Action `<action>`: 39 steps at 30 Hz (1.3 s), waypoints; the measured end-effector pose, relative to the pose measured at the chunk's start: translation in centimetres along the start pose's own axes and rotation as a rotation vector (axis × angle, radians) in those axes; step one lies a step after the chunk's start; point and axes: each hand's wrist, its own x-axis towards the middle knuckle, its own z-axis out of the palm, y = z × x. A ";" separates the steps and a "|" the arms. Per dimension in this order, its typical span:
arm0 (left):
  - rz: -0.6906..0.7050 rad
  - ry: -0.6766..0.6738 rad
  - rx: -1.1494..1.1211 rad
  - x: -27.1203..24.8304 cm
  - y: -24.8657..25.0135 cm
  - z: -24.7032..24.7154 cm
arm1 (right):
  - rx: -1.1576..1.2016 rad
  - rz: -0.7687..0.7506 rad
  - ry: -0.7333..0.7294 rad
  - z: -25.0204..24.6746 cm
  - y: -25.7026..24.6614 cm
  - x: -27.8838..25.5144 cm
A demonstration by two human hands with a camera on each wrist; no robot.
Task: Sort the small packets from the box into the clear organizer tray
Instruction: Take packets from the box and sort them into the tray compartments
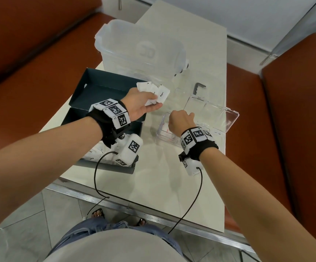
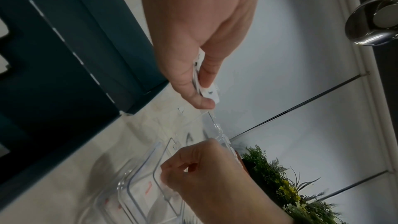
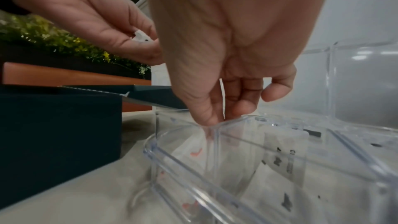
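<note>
Fingers, your left hand (image 1: 140, 103): pinching a fan of small white packets (image 1: 156, 91) above the table (image 1: 153, 176), between the dark box (image 1: 104, 86) and the clear organizer tray (image 1: 231, 118). Fingers, your right hand (image 1: 180, 121): bunched, tips down in the tray's near compartment; whether they hold anything, you cannot tell. More packets lie in that tray and box.

Lidded tub (image 1: 142, 48) (translucent), orange benches (image 1: 251, 114)
</note>
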 end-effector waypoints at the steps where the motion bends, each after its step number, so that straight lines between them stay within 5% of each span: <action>1: -0.001 0.001 -0.002 0.0 0.0 0.0 | -0.017 -0.018 -0.016 0.0 -0.1 0.0; 10: -0.008 -0.002 -0.001 0.0 0.1 -0.1 | -0.061 -0.048 -0.098 0.2 -0.3 0.1; 18: -0.001 -0.007 0.019 -0.2 0.0 0.4 | -0.023 -0.060 0.046 0.5 0.2 0.1; 21: 0.013 -0.014 0.029 -0.3 -0.1 0.5 | 0.184 0.001 0.174 -0.9 0.9 -0.1; 26: 0.028 -0.052 0.076 -0.3 -0.5 0.6 | 0.916 0.064 0.459 -4.2 1.8 -0.8; 34: -0.048 -0.086 0.019 -0.5 -0.5 1.6 | 1.054 0.087 0.396 -4.6 2.8 -0.8; 39: -0.037 -0.096 0.002 -0.6 -0.4 1.6 | 1.489 0.119 0.287 -5.3 3.8 -1.2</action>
